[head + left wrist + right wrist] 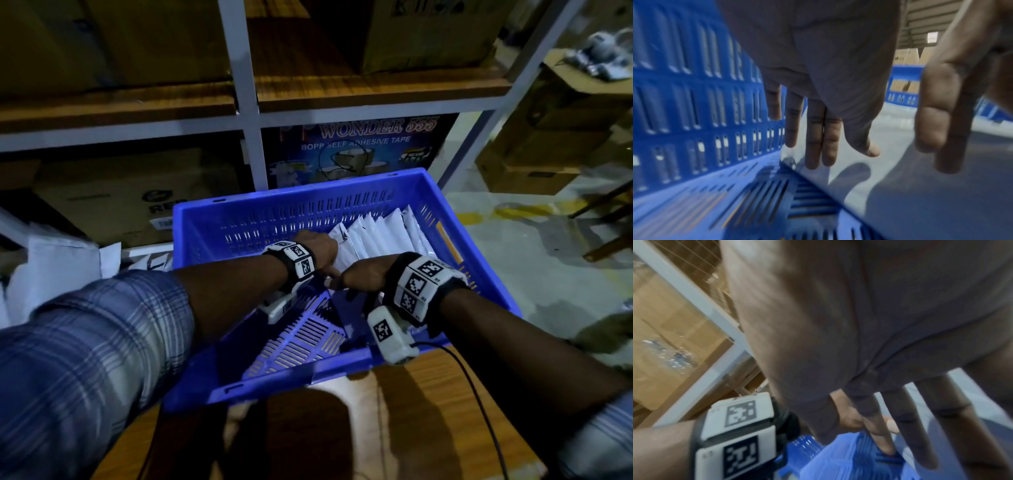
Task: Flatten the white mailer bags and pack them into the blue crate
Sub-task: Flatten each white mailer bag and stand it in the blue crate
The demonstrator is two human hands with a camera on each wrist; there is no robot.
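Note:
A blue slotted crate (212, 219) stands on a wooden top. Several white mailer bags (376, 233) stand on edge in a row against its right side. Both hands are inside the crate at the nearest bag of the row. My left hand (317, 248) lies with straight fingers flat on that bag's face (920, 203), beside the crate wall (684, 97). My right hand (363, 275) is just to its right, fingers (900, 426) straight and pointing down along the same bag. Neither hand curls around anything. The left part of the crate floor (301, 335) is bare.
Loose white mailers (58, 270) are piled left of the crate. A metal rack (246, 113) with cardboard boxes and a tape carton (359, 144) stands right behind it. More cartons (548, 137) sit on the floor at the right. A cable (479, 394) trails over the wooden top (376, 411).

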